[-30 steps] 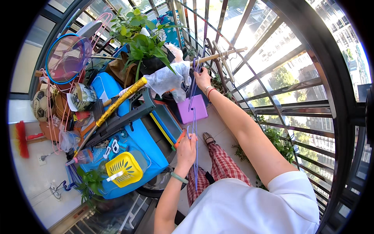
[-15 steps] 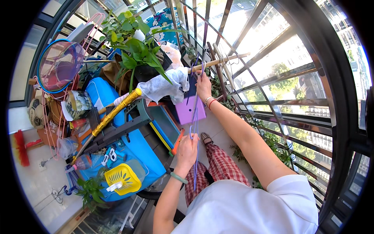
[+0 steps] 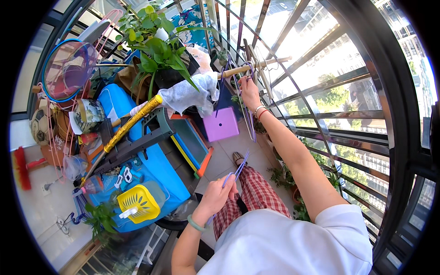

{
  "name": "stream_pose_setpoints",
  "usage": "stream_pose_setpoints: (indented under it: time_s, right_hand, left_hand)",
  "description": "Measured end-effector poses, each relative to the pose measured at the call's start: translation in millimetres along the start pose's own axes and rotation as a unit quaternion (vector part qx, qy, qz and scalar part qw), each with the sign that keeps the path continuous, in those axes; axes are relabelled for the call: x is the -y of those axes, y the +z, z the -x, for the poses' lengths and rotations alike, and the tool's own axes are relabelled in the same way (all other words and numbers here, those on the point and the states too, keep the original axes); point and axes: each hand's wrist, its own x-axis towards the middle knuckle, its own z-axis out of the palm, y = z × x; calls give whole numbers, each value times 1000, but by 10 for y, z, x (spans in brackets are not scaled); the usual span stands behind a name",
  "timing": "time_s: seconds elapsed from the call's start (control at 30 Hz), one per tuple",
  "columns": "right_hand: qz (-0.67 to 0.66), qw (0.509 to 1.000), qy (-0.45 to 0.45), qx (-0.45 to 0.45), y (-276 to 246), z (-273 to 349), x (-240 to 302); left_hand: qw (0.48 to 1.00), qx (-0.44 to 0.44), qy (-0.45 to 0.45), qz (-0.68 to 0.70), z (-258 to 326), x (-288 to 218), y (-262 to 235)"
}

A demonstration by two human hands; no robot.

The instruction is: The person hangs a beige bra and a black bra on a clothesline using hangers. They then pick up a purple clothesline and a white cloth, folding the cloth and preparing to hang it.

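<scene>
The left hand (image 3: 219,195) is held low before the body, elbow bent, its grip closed round purple hangers (image 3: 241,168) whose ends stick up past the fingers. A green bangle (image 3: 196,223) circles that wrist. The right hand (image 3: 250,95) is raised at the end of an outstretched arm, its grip pinching the top of another hanger (image 3: 250,120) just below the pole (image 3: 238,71); that hanger's hook sits over the pole and its body hangs beneath the hand.

A clear cup (image 3: 74,167) stands at the left, near a small bottle (image 3: 93,185). On the blue tabletop (image 3: 167,167), a yellow slotted tray (image 3: 137,202) rests against a clear tub (image 3: 159,195), with a small white piece (image 3: 128,212) on the tray. Farther up, a black pot (image 3: 173,77) holds a leafy plant (image 3: 160,59).

What the cup and tub contain cannot be made out. The left forearm is cut off by the lower edge, and part of the held hangers is hidden by the left hand. A grey cloth (image 3: 192,95) covers the middle of the pole, and the right fingers mask the hung hanger's neck.
</scene>
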Motion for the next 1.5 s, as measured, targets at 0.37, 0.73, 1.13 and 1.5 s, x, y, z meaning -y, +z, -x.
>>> stream_pose_setpoints:
  time_s: [0.37,0.73,1.13,1.5]
  right_hand:
    - [75,997,-32,6,-199,273,225]
    - [134,973,-32,183,-443,2062,-49]
    - [219,889,-55,399,-523,1961,324]
    - [410,834,-366,56,112,-185,830]
  left_hand:
    - [965,-192,107,143,16,160,180]
    - [931,-259,67,247,-781,538,380]
    - [899,-260,61,347,-765,712,511]
    - [900,-281,89,320,-739,496,468]
